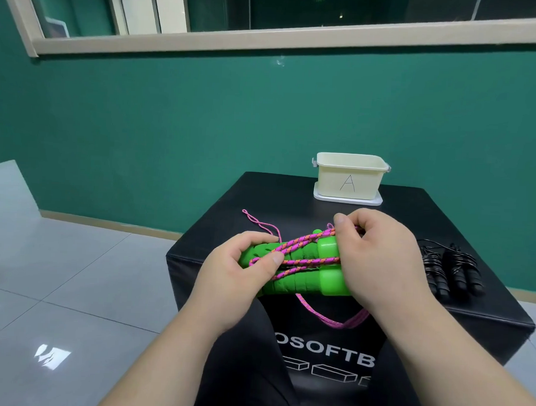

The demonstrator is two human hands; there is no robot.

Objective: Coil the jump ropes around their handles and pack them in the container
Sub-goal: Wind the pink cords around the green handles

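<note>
A: Where is the pink rope?
B: Held above the near edge of the box (291, 197); its 2 green handles (291, 283) lie side by side, and the cord (301, 261) crosses them in about 3 slanting passes.
A: And the hands?
B: The left hand (242, 263) is curled round the ribbed end of the handles, thumb pressing a strand down; the right hand (378, 259) is closed at the cap end and pinches the cord between thumb and fingers.
A: How will it handle?
B: Light, I judge; the handles look like stiff plastic with ribbed grips, so they should not slip; the braided cord is limp and will likely spring loose if the thumb lifts. 1 loop (341, 322) hangs slack below the hands and a thin end (259, 222) lies on the box behind them; that slack wants winding first.
A: Where to take hold for the carry?
B: Round the middle of the bundle, over the wraps, so the grip pins them; not by a loose strand.
A: And the goal?
B: The tub (349, 178) marked A stands open on a white lid (346, 200) at the far edge, well apart from the hands; a black rope (451, 269), coiled, lies on the box to the right, not yet packed.
</note>
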